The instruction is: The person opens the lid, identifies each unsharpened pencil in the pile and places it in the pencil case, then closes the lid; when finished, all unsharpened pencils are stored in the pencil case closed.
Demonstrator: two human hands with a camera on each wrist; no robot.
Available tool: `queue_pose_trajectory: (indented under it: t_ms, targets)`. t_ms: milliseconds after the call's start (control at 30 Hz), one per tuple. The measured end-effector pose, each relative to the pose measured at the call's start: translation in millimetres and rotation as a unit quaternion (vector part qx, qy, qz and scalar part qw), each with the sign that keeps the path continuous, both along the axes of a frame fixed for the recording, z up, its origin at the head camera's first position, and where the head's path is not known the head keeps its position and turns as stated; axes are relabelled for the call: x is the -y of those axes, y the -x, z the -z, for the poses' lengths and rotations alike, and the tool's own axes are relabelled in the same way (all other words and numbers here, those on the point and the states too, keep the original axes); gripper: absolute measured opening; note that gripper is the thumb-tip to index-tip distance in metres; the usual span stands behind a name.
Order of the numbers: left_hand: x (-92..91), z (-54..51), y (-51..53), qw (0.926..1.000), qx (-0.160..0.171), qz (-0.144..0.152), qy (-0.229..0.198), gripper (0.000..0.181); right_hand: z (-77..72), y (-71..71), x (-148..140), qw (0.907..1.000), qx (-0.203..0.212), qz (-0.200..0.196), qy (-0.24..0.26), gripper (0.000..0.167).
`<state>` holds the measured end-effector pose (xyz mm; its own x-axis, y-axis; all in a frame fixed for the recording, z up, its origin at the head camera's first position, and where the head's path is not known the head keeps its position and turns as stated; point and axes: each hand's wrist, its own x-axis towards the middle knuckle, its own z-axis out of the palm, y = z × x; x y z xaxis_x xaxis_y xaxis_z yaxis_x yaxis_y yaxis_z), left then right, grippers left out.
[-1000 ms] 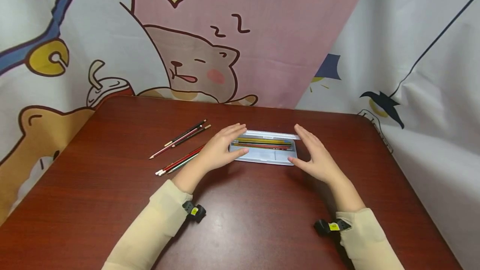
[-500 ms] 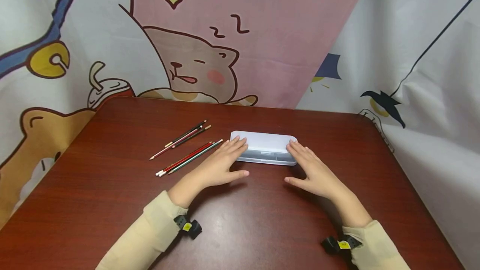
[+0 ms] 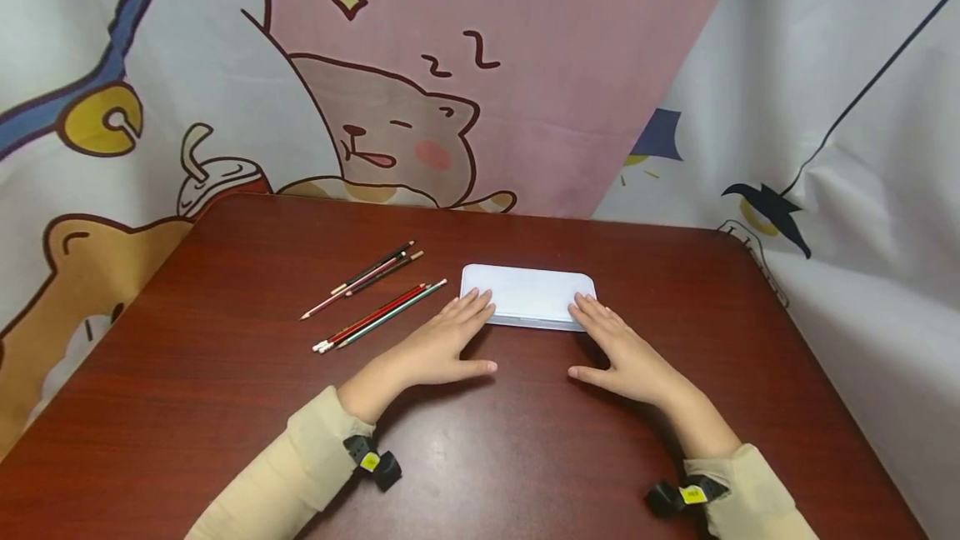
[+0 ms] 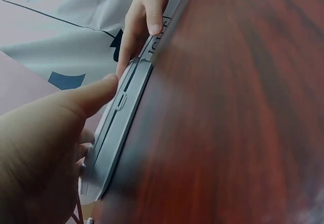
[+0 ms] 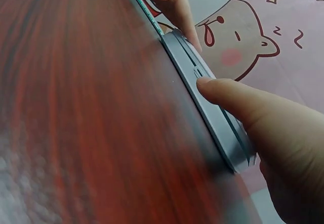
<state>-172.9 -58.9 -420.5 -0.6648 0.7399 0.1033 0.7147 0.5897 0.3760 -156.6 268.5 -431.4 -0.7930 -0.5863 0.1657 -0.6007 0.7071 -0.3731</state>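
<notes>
A white pencil case (image 3: 528, 290) lies on the table with its lid down over the base. In the left wrist view a thin dark gap runs between the lid and the base (image 4: 119, 133), with a small clasp at the front. My left hand (image 3: 442, 348) rests its straight fingertips on the lid's left end, thumb held apart. At the right end, my right hand (image 3: 630, 357) touches the lid with extended fingers, its thumb also apart from the case. The lid hides whatever is inside.
Several pencils lie left of the case in two loose groups: dark and pink pencils (image 3: 367, 273) farther back, red and green pencils (image 3: 382, 319) nearer. The brown table (image 3: 510, 457) meets a cartoon-printed cloth (image 3: 555, 107) behind it.
Both hands have swung the raised lid down over the pencils inside and come nearer to the person. The loose pencils on the table have stayed in place.
</notes>
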Motion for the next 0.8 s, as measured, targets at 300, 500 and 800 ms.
queue_pose_trajectory:
  t_ms: [300, 500, 800]
  targets:
    - [-0.1, -1.9, 0.8, 0.9997, 0.008, -0.005, 0.023, 0.083, -3.1, 0.7, 2, 0.9999, -0.001, -0.009, -0.008, 0.085]
    - [-1.7, -2.2, 1.2, 0.9995, 0.006, -0.013, 0.027, 0.083, -3.4, 1.6, 0, 1.0, -0.002, -0.003, -0.007, 0.085]
    - [22.9, -27.2, 1.0, 0.9988, -0.01, -0.046, -0.016, 0.071, -21.4, 1.0, -15, 0.9993, -0.033, 0.018, 0.0, 0.084]
